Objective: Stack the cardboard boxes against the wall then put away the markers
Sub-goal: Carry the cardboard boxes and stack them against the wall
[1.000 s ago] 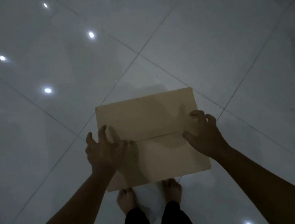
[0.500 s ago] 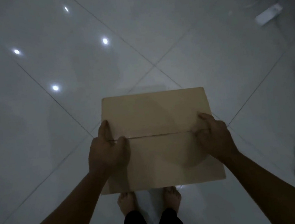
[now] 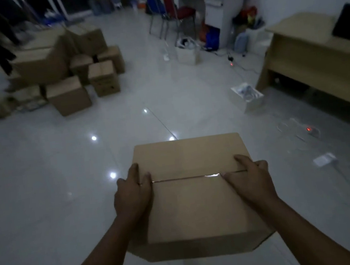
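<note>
Fingers of left hand [image 3: 133, 193] and right hand [image 3: 249, 180] grip the cardboard box [image 3: 195, 197] above the floor [image 3: 43, 169].

Both your arms reach forward and down from the lower corners of the view, bare to the forearm and angled inward toward each other. Your left hand [image 3: 133, 193] lies with its palm against the left side of the cardboard box [image 3: 195, 197], thumb laid over the top face near the middle seam, fingers [image 3: 122, 183] wrapped down the side. Your right hand [image 3: 250, 179] mirrors it on the right side, thumb pointing inward along the seam and knuckles raised. Both wrists are straight, and the hands sit level with each other.
</note>
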